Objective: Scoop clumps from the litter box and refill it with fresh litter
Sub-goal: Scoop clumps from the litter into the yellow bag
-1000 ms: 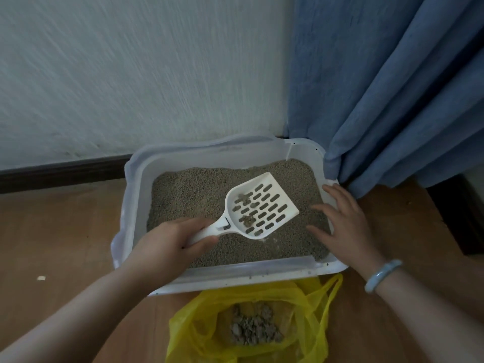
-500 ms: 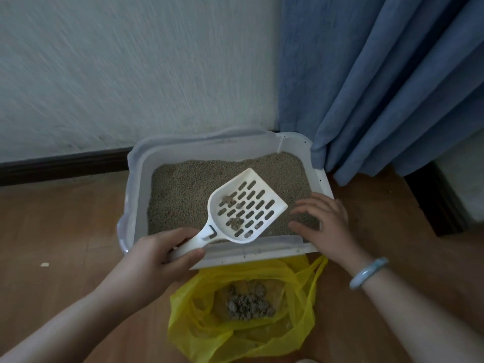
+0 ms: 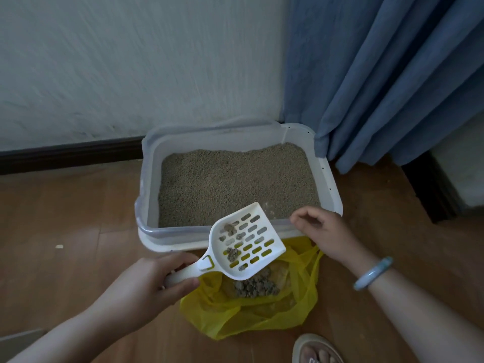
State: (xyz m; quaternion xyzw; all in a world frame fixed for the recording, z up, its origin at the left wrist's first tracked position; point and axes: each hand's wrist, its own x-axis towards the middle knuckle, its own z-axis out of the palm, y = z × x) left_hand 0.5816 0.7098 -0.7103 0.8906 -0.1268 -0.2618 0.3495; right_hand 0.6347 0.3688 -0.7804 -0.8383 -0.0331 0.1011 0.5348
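Gripping with the left hand (image 3: 146, 286), hovering slack with the right hand (image 3: 327, 231).
Reaching in from the lower left with a bare left forearm (image 3: 65, 334), wrapping fingers over and thumb under the scoop handle (image 3: 183, 275). Stretching the right forearm (image 3: 419, 318) in from the lower right, curling the fingers loosely with the back of the hand up, holding nothing, further forward than the left hand and well apart from it.

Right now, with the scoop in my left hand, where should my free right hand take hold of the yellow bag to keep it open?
Pinch the handle loop on the right edge of the yellow bag, coming down from above with your right hand, which hovers closest to it. That loop stands up off the floor, while the scoop hangs over the mouth's left part.
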